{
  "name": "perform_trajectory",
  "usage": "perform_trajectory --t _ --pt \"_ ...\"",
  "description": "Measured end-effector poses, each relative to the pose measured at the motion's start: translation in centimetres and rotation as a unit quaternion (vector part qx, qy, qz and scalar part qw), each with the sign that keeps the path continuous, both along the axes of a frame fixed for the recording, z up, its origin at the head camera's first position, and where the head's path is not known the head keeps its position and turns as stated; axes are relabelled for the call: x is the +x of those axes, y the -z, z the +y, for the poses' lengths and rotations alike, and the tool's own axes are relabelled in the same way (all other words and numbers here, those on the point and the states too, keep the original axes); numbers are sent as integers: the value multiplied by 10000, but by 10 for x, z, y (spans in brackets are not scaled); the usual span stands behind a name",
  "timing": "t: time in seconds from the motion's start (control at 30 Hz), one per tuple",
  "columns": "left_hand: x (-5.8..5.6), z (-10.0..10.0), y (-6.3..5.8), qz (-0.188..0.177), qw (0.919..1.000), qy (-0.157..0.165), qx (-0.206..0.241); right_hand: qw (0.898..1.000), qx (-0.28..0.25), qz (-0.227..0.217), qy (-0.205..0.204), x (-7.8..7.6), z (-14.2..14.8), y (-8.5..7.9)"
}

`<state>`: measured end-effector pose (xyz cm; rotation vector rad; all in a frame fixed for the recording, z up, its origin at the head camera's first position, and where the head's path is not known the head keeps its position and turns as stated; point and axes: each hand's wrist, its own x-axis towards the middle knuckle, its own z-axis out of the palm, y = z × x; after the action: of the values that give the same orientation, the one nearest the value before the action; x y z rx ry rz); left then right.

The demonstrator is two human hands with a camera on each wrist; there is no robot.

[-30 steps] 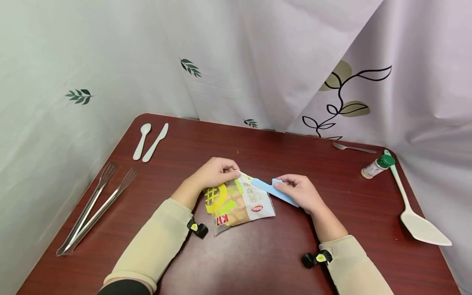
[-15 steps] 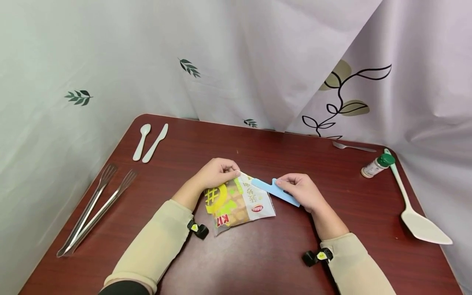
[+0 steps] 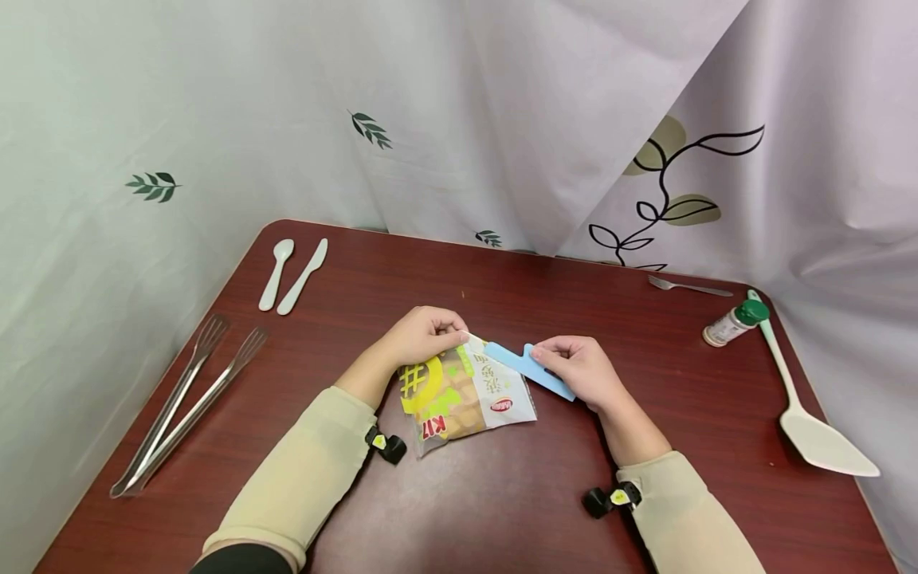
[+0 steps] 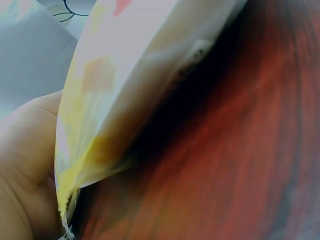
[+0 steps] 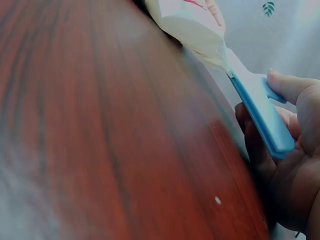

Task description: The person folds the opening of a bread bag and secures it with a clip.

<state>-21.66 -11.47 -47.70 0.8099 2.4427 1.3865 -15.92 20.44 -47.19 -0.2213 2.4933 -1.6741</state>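
Observation:
A printed snack bag [image 3: 459,399], white, yellow and tan, lies tilted over the middle of the table. My left hand [image 3: 423,336] pinches the far corner of its upper edge; in the left wrist view the bag hides most of the fingers. In my right hand [image 3: 586,373] is a flat light-blue bag sealing clip [image 3: 548,380], gripped by its tab between thumb and fingers. Its left part lies along the bag's upper edge, while its right end sticks out past the bag. Close up in the right wrist view, the bag's corner meets the clip [image 5: 261,112].
Left on the table [image 3: 430,271] lie a white spoon [image 3: 276,273], a white knife [image 3: 303,277] and metal tongs [image 3: 175,418]. To the right are a small fork [image 3: 688,287], a green-capped shaker [image 3: 731,323] and a white spatula [image 3: 817,438]. Curtains hang behind.
My right hand has shifted slightly left with the clip, which covers a little more of the bag's upper edge. My left hand has stayed in place.

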Motion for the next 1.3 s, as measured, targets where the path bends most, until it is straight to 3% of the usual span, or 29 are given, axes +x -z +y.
perform_trajectory --t 0.2,0.33,0.47,0.73,1.07,1.3 --pt "0 -1 -3 199 9996 19 -175 9999 -122 113 9 0 -8 1" --pt "-2 -9 -8 630 9957 124 -670 9998 -119 140 7 0 -10 1" --pt "-5 -23 -12 795 9915 214 -1009 9998 -126 151 -4 -1 -12 0" --pt "-4 -28 -9 288 9961 214 -801 9999 -77 144 -14 -4 -13 1" --pt "-1 -19 -6 63 9983 -154 -554 9999 -116 88 -27 -7 -19 2" --pt "5 -2 -8 -81 9969 -656 -433 10000 40 25 9 -9 -22 3"
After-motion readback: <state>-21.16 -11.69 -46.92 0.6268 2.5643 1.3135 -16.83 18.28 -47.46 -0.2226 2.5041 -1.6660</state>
